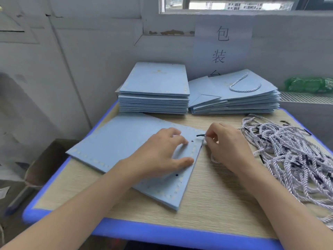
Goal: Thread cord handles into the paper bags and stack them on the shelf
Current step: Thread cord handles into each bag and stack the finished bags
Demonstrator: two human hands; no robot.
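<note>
A flat light-blue paper bag [115,141] lies on the wood-grain table [207,204], its punched edge turned toward the right; two small dark holes [192,141] show near that edge, one by the fingertips and one nearer the viewer. The left hand [162,152] rests on the bag with fingers spread and lightly bent, pressing the paper just left of the upper hole. The right hand [228,147], just beyond the bag's right edge, pinches the black tip of a white twisted cord [201,135] between thumb and forefinger; the tip lies over the bag's edge, near the upper hole but not in it. To the right lies a loose heap of like cords [288,150] with black tips. At the back of the table stand two piles: flat bags without handles [155,92] on the left, and bags with a cord handle showing on top [239,94] on the right. A paper sign [222,47] on the wall behind reads 包装台, its last character partly hidden. A green object [310,84], blurred, rests on the ledge at far right.
</note>
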